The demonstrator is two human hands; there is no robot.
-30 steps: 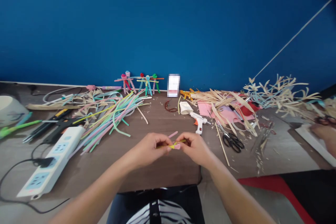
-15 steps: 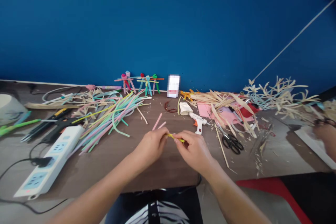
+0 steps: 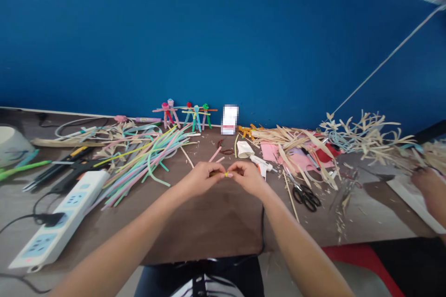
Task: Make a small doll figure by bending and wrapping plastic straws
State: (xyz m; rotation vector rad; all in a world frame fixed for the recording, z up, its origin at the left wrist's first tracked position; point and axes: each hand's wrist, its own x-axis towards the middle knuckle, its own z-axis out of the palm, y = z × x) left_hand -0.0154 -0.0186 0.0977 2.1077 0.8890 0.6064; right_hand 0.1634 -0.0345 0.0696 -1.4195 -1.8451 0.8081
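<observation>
My left hand [image 3: 205, 177] and my right hand [image 3: 246, 177] meet above the middle of the table, fingertips nearly touching. Both pinch a short yellow pipe cleaner [image 3: 226, 174]; only a small bit shows between the fingers. Beyond the left fingers stick out two pink pipe cleaner lengths [image 3: 215, 153]; their lower ends are hidden by the hand. A white glue gun [image 3: 262, 164] lies just past my right hand, beside a crumpled white piece [image 3: 245, 149]. To the left spreads a pile of pastel pipe cleaners [image 3: 139, 169].
Small pipe cleaner figures [image 3: 196, 118] stand by the blue wall near a phone-like screen [image 3: 230, 119], blurred out. Black scissors [image 3: 305, 196] and pale dried strips [image 3: 278, 135] lie right. A power strip [image 3: 62, 220] sits left. Another person's hand [image 3: 427, 185] is at far right.
Both hands have moved slightly away from me and drawn together, covering more of the yellow pipe cleaner. The pink lengths have shifted forward with them. The view has tilted a little.
</observation>
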